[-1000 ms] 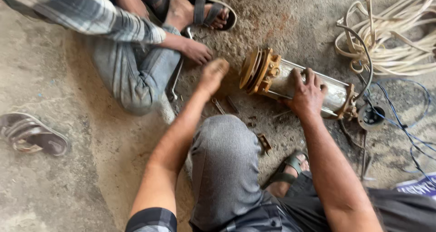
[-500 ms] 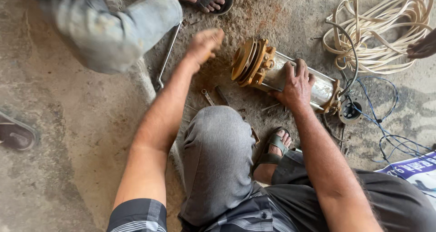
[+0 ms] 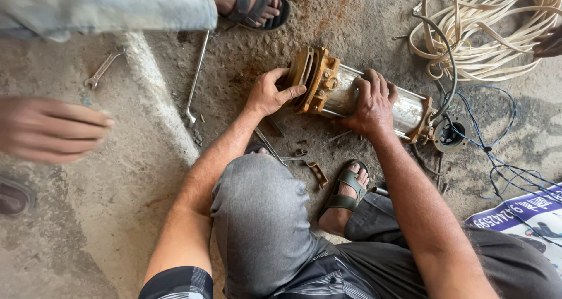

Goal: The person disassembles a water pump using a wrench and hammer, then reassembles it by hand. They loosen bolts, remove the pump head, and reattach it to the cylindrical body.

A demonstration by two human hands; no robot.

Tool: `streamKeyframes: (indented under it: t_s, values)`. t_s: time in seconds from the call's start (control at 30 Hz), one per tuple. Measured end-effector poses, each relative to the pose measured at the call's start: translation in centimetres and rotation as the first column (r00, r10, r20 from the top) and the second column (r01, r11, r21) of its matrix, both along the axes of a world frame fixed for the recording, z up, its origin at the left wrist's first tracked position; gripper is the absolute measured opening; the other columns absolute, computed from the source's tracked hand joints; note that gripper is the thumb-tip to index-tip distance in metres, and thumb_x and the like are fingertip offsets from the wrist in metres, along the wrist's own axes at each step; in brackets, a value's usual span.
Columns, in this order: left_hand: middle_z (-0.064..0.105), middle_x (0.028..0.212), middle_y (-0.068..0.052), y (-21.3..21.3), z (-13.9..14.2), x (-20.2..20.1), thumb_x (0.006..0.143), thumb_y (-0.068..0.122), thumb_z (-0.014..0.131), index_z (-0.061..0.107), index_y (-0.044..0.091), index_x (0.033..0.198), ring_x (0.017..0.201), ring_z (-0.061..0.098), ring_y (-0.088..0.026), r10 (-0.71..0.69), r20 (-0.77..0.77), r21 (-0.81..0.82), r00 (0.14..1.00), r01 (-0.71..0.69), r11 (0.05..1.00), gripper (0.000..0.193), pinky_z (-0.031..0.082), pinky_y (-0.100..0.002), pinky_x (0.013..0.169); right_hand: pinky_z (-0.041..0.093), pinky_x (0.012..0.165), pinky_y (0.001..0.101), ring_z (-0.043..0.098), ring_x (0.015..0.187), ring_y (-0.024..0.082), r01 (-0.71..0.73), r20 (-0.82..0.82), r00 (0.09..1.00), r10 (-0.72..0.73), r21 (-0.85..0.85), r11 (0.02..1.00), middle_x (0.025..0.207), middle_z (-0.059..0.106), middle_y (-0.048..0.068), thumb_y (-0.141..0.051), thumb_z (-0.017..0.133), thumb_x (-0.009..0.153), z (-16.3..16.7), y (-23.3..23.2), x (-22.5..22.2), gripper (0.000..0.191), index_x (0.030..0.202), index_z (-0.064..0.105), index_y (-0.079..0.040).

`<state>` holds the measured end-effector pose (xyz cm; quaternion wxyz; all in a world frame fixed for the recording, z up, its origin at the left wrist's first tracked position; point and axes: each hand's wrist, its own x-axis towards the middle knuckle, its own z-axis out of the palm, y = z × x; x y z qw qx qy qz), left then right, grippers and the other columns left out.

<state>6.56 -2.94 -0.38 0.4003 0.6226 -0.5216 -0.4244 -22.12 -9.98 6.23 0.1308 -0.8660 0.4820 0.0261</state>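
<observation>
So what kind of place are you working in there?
Probably a rough repair workshop floor or yard. The left hand and right hand grip a rusty cylindrical pump lying on a bare, stained concrete floor, with a spanner and coiled hose lying loose nearby.

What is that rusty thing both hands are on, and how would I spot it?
On the rough concrete floor, left of the coiled cream hose, lies a shiny metal cylinder with rusty orange flanges. The left hand grips its flanged end, the right hand its body.
</observation>
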Motion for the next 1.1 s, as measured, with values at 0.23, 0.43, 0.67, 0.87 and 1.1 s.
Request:
streamKeyframes:
  t_s: [0.23, 0.43, 0.67, 0.87, 1.1]
  values:
    - [0.053, 0.059, 0.002, -6.3, 1.8, -0.9, 0.078, 0.081, 0.069, 0.059, 0.010, 0.081, 0.046, 0.042, -0.010, 0.135, 0.124, 0.469, 0.983, -0.178, 0.865, 0.071, 0.035, -0.028, 0.037, 0.014, 0.122, 0.0608, 0.029, 0.151, 0.040, 0.009, 0.016, 1.000, -0.009, -0.019, 1.000, 0.157, 0.036, 0.021, -0.055, 0.102, 0.041, 0.2, 0.2, 0.0, 0.128, 0.144, 0.041, -0.010]
    - [0.049, 0.062, 0.001, -7.1, 2.1, 0.5, 0.083, 0.076, 0.074, 0.052, 0.014, 0.067, 0.049, 0.041, -0.012, -0.071, 0.162, 0.476, 0.984, -0.015, 0.879, 0.068, 0.035, -0.029, 0.043, 0.014, 0.122, 0.0612, 0.028, 0.151, 0.038, 0.025, 0.052, 0.998, -0.024, -0.014, 1.000, 0.157, 0.036, 0.020, -0.056, 0.102, 0.038, 0.1, 0.2, -0.2, 0.132, 0.145, 0.041, -0.009]
    - [0.051, 0.150, -0.019, 7.2, -2.0, 3.6, 0.089, 0.036, 0.078, 0.062, 0.013, 0.141, 0.135, 0.052, -0.035, -0.131, 0.699, 0.063, 0.703, 0.122, 0.991, 0.059, 0.045, -0.047, 0.112, 0.013, 0.123, 0.0608, 0.027, 0.152, 0.039, 0.026, 0.044, 0.999, -0.027, 0.017, 1.000, 0.158, 0.036, 0.019, -0.053, 0.101, 0.040, -0.5, 0.1, -0.8, 0.128, 0.145, 0.042, -0.011]
    - [0.068, 0.130, -0.018, 2.4, 3.1, 7.8, 0.101, 0.040, 0.070, 0.065, 0.005, 0.119, 0.125, 0.066, -0.030, 0.097, 0.238, 0.119, 0.966, -0.128, 0.985, 0.039, 0.056, -0.046, 0.112, 0.013, 0.122, 0.0610, 0.027, 0.152, 0.039, 0.013, 0.109, 0.994, -0.013, -0.003, 1.000, 0.158, 0.037, 0.020, -0.054, 0.100, 0.042, -0.2, 0.0, -0.3, 0.127, 0.147, 0.042, -0.010]
    - [0.067, 0.103, -0.009, -12.8, 11.0, 13.9, 0.091, 0.038, 0.063, 0.058, 0.007, 0.121, 0.079, 0.067, -0.014, 0.465, -0.270, 0.102, 0.843, -0.455, 0.885, 0.043, 0.061, -0.046, 0.081, 0.012, 0.123, 0.0607, 0.027, 0.152, 0.038, 0.030, 0.085, 0.996, -0.030, -0.007, 1.000, 0.158, 0.037, 0.019, -0.056, 0.100, 0.042, 0.1, 0.2, -0.2, 0.126, 0.145, 0.043, -0.011]
